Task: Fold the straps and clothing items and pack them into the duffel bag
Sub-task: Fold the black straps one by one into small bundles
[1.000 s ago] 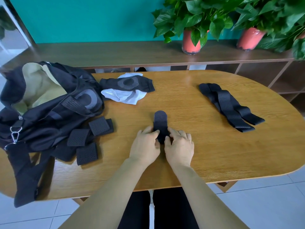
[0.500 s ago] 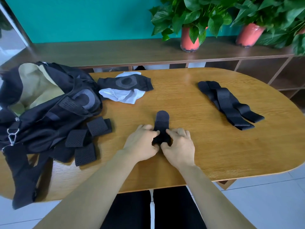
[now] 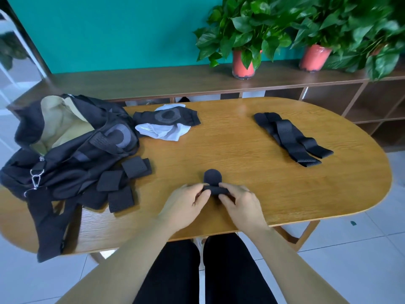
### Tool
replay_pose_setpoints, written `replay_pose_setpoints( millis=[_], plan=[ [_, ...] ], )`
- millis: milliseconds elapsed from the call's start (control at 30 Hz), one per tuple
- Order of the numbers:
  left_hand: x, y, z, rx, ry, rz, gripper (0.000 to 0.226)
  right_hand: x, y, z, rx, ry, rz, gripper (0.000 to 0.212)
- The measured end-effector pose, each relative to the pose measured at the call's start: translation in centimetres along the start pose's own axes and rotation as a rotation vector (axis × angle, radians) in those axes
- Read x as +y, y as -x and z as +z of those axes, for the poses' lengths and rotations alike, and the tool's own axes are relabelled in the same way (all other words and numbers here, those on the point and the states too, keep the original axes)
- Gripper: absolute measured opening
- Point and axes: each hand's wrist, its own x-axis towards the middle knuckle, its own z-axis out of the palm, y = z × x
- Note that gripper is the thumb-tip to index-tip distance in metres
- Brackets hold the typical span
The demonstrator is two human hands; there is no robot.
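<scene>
Both on it: left hand [image 3: 186, 200] and right hand [image 3: 243, 202] pinch the folded near end of the strap [image 3: 212, 177], fingers [image 3: 228, 186] curled round it, on the bench [image 3: 241, 150] near my edge. I'd line the sides up square and press the fold flat before the duffel bag [image 3: 65, 150].

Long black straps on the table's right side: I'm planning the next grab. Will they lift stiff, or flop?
Probably floppy: the long black straps lie flat and bent, draped over each other on the table. Likely light, being thin perforated fabric. Grabbed at one end, the tails would probably dangle apart; nothing visibly binds them.
</scene>
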Motion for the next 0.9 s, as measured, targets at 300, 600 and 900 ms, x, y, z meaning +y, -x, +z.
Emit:
replay_pose_setpoints(
  millis=[300,600,900],
  plan=[
    [2.1,-1.4,2.0,0.317,0.027,-0.256,0.032,-2.4,-1.9,2.1,0.213,0.069,0.207,0.021],
    [1.7,-2.8,1.5,0.236,0.081,-0.310,0.048,-1.8,-3.1,2.9,0.201,0.135,0.273,0.022],
    [1.5,-2.5,1.9,0.287,-0.020,-0.180,0.042,-1.8,-2.3,3.5,0.335,0.083,0.109,0.035]
  ],
)
